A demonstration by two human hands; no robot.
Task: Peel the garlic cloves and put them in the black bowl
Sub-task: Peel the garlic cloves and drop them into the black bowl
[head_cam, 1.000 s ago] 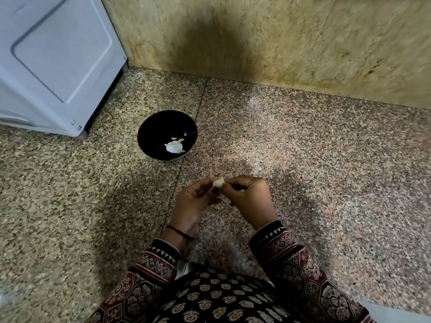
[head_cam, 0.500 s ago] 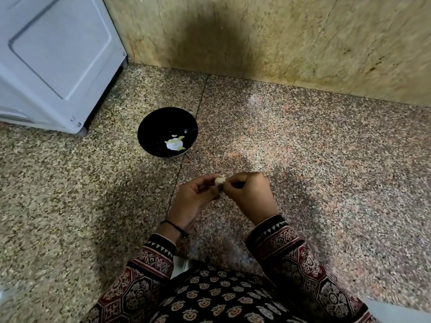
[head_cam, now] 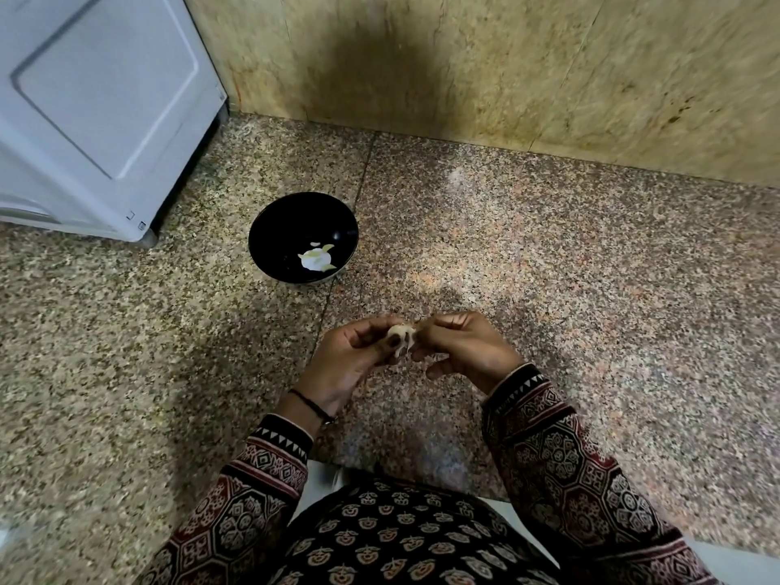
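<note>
I count one black bowl, one garlic clove, two hands, a left hand and a right hand, and one white appliance. The pale pieces in the bowl are too clumped for me to count.

Dim, soft light leaves a broad shadow on the floor around the grip and the wall beyond it. The garlic clove there looks smeared, perhaps by motion; far corners bow.

Speckled stone floor bears black bowl beside white appliance

Dark maroon block-printed sleeves, triangle-edged cuffs, black wrist thread
</note>
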